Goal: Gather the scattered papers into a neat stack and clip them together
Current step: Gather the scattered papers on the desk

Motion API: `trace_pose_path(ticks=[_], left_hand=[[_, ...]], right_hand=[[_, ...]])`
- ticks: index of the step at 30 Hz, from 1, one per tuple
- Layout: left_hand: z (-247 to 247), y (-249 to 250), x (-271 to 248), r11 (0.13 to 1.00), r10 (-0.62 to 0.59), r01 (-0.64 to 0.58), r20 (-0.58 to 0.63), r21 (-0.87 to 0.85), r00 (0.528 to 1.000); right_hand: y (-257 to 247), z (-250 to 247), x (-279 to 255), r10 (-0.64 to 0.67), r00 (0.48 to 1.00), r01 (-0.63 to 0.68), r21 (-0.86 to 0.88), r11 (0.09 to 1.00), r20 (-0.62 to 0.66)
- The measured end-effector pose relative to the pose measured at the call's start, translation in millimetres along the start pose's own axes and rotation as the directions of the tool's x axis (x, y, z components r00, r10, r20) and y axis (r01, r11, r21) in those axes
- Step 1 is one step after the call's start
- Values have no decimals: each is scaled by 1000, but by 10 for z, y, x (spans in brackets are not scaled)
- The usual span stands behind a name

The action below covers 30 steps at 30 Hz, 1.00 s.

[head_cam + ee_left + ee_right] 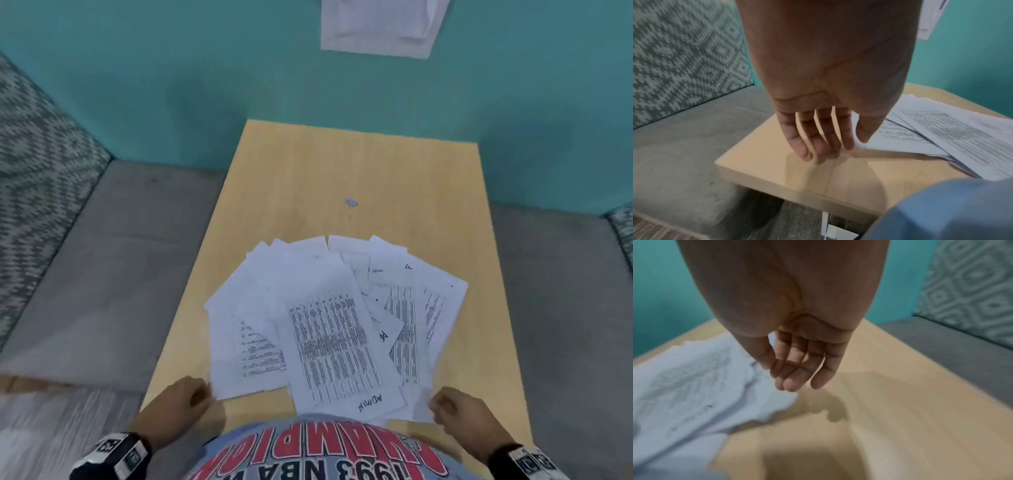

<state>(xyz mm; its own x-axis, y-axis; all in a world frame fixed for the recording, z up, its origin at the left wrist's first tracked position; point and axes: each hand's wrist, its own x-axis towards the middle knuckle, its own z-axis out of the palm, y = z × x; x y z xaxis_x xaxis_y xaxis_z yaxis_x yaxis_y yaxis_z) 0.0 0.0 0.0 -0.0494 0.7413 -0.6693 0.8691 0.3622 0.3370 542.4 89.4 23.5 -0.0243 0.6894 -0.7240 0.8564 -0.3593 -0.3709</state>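
Several printed white papers [329, 322] lie fanned and overlapping on the near half of a light wooden table [359, 164]. Farther back on the table sits a small pale clip [350, 203], apart from the papers. My left hand [191, 397] is at the pile's near-left corner, fingers straight and slightly spread [826, 146], tips on the table beside the paper edge [900, 139]. My right hand [452, 411] hovers at the pile's near-right corner, fingers relaxed [797, 379] just above the table beside the papers [694, 386]. Neither hand holds anything.
The table stands on a grey floor [102, 274] against a teal wall [205, 68]. Patterned cushions [37, 192] flank it left and right. A white sheet [380, 27] hangs on the wall. My printed shirt [318, 452] overlaps the table's near edge.
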Motion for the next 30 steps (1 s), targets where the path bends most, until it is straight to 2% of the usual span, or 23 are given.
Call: trace_pose_path(ticks=[1, 4, 7, 9, 12, 17, 19, 21, 24, 26, 28, 30], left_hand=[[-14, 37, 42, 1000, 22, -22, -21, -13, 1000], [-104, 231, 151, 998, 52, -55, -76, -42, 996], [-128, 411, 253, 973, -12, -11, -100, -231, 995], [-162, 493, 333, 895, -88, 61, -40, -441, 995], [-204, 574, 390, 652, -74, 85, 48, -754, 996], [-327, 530, 473, 556, -234, 101, -38, -825, 971], [-356, 441, 524, 552, -275, 107, -59, -827, 960], [-362, 352, 585, 581, -305, 116, -84, -805, 949], [-408, 278, 670, 599, -338, 122, -112, -792, 934], [-472, 263, 701, 603, -329, 87, -148, -793, 933], [-553, 228, 734, 606, -329, 52, -191, -794, 925], [-641, 197, 788, 619, -328, 38, -215, -784, 920]], right_hand=[[-128, -21, 85, -73, 997, 73, -1, 997, -12], [-693, -139, 310, -189, 982, 187, -65, 980, -29], [-1156, -75, 618, -229, 973, 226, -77, 971, -37], [-1369, 4, 817, -183, 983, 183, -45, 982, -3], [-1579, 168, 1018, -113, 993, 113, -9, 994, 37], [-1687, 355, 1101, -150, 989, 146, -119, 982, -20], [-1709, 388, 1114, -146, 987, 132, -183, 974, -66], [-1762, 423, 1116, -180, 983, 164, -239, 957, -46], [-1869, 428, 1117, -236, 972, 228, -237, 944, -7], [-1920, 388, 1147, -260, 965, 256, -170, 952, -3], [-1986, 303, 1183, -303, 952, 296, -108, 949, -51], [-2065, 228, 1284, -346, 923, 326, -137, 935, -168]])
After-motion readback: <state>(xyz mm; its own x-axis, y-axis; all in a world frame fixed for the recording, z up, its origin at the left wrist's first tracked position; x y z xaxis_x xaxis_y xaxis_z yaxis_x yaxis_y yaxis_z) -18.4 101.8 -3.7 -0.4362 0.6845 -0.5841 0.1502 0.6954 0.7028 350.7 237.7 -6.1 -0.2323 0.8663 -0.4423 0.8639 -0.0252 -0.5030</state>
